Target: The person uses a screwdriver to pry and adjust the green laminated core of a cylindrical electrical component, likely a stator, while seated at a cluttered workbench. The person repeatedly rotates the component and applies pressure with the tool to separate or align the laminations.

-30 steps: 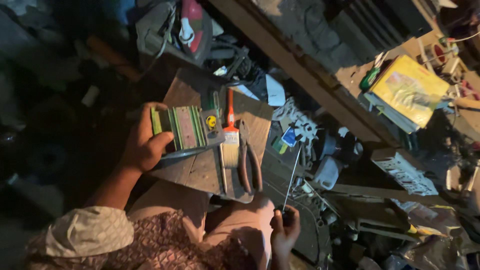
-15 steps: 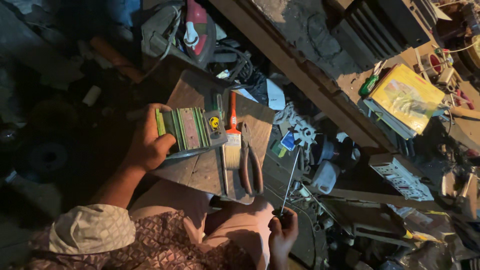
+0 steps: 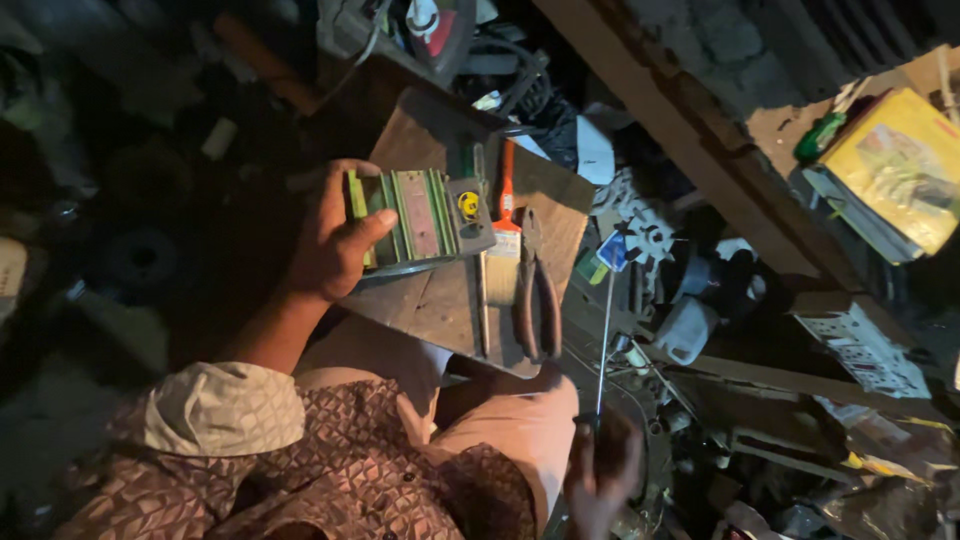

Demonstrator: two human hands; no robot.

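Note:
My left hand [image 3: 335, 240] grips a green and grey block-shaped electrical part [image 3: 420, 215] with a small yellow knob, holding it down on a wooden board [image 3: 430, 300] that rests on my lap. My right hand [image 3: 600, 475], low in the frame beside my knee, is closed on the dark handle of a long thin screwdriver [image 3: 603, 330] whose shaft points up toward a small blue piece. On the board beside the part lie a brush with an orange handle [image 3: 505, 200] and a pair of pliers [image 3: 535, 290].
Dark clutter surrounds the board: cables and a bag at the top, a white fan wheel [image 3: 645, 230], a white plastic piece [image 3: 685, 330], a wooden beam [image 3: 680, 130], a yellow book [image 3: 895, 170] on a stack at the right, and a perforated white panel [image 3: 865, 350].
My left hand stays on the green part. My right hand with the screwdriver has dropped slightly lower and to the right; the view has shifted a little.

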